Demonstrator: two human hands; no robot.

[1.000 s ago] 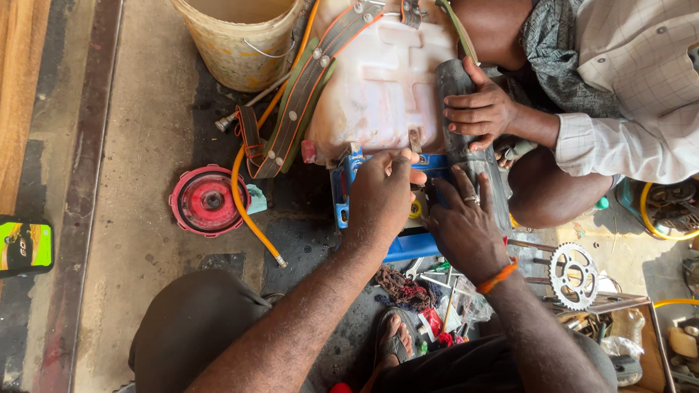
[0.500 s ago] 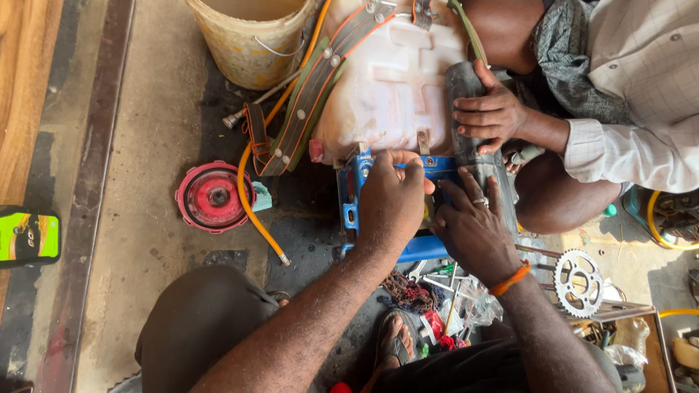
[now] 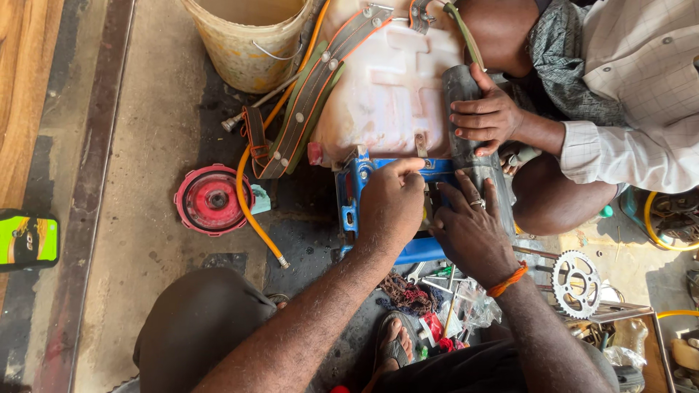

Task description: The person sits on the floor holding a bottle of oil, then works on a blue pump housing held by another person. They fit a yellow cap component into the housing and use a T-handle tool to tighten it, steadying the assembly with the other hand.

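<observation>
The left hand [image 3: 392, 206] lies on the blue frame [image 3: 348, 196] at the base of a white plastic tank [image 3: 393, 87]; fingers are curled, index finger pointing to the tank's lower edge, but I cannot tell if it grips sth underneath. The right hand [image 3: 473, 229], w/ a ring and an orange wrist band [image 3: 507, 280], is just beside it, fingers spread flat and pressing on the frame next to a dark grey cylinder [image 3: 466, 124], not grasping anything visible. Another person's hand [image 3: 486, 116], coming from a white sleeve [image 3: 626, 145], is wrapped around this cylinder at the tank's right side. The tank lies on the floor between both persons, its strap [image 3: 306, 94] w/ orange edges going diagonal over the left part. An orange hose [image 3: 251, 211] curves down beside a red round cap [image 3: 211, 199], which is apart from the tank, to its left. A yellowish bucket [image 3: 247, 44] stands above, near the tank's top-left. A metal sprocket [image 3: 577, 282] lies at right, near the right forearm. Small tools and a chain lie below the frame.
</observation>
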